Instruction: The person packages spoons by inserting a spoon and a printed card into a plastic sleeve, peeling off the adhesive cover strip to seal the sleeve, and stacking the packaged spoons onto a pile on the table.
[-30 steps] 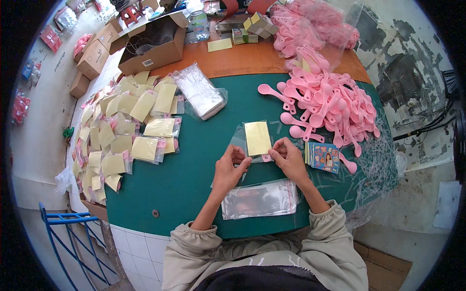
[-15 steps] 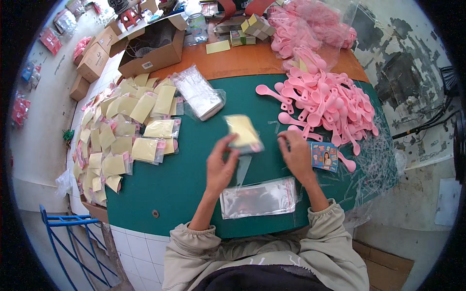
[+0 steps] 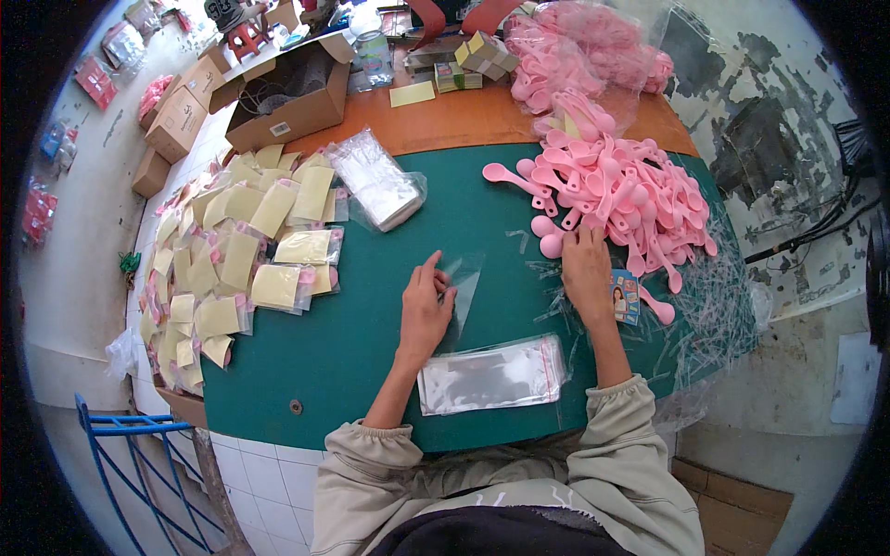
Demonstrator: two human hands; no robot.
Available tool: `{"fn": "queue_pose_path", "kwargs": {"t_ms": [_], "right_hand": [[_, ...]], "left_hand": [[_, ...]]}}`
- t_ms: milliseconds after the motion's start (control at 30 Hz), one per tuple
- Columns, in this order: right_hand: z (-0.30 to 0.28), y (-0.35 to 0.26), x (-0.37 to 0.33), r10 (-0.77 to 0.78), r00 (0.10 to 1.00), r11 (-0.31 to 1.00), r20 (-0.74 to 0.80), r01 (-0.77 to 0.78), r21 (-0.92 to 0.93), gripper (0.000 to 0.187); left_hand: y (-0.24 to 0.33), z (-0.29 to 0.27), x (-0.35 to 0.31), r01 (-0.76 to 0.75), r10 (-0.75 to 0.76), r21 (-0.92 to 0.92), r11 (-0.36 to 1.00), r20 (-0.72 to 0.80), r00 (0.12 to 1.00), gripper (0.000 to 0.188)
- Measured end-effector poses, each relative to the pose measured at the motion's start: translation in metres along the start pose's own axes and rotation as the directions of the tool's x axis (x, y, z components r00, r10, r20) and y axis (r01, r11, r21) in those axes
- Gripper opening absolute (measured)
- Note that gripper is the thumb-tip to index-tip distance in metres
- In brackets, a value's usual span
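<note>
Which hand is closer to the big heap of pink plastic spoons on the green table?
The right hand: its fingertips reach the near edge of the heap of pink plastic spoons. The left hand lies well left of the heap, resting on a clear plastic bag.

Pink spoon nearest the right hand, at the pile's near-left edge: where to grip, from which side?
Grip the pink spoon by its round bowl, from the pile's open near-left side. The bowl lies clear on the green mat; its handle runs under the pile. The right hand is closest.

Brown cartons (image 3: 278, 97) top left; clear bags (image 3: 491, 375) near edge.
</note>
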State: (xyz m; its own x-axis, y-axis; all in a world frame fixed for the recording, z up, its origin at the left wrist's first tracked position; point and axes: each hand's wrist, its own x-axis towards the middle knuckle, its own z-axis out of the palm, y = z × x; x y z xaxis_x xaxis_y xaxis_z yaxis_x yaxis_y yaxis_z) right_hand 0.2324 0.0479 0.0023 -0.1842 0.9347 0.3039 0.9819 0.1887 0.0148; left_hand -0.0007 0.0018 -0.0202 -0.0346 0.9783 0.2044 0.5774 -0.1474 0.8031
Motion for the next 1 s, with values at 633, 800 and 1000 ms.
{"fn": "queue_pose_path", "kwargs": {"t_ms": [633,800,1000], "right_hand": [[-0.026,-0.011,-0.003,-0.294,0.949,0.551,0.116,0.069,0.832,0.023],[-0.030,-0.017,-0.005,-0.227,0.949,0.291,0.218,-0.147,0.945,0.019],[-0.040,-0.020,-0.006,-0.328,0.916,0.294,0.232,-0.134,0.946,0.017]], "left_hand": [[0.010,-0.027,0.009,0.435,-0.090,-0.607,0.665,0.513,0.854,0.018],[0.013,-0.030,0.009,0.505,-0.106,-0.528,0.683,0.612,0.783,0.021],[0.010,-0.027,0.007,0.474,-0.118,-0.481,0.738,0.599,0.792,0.022]]}}
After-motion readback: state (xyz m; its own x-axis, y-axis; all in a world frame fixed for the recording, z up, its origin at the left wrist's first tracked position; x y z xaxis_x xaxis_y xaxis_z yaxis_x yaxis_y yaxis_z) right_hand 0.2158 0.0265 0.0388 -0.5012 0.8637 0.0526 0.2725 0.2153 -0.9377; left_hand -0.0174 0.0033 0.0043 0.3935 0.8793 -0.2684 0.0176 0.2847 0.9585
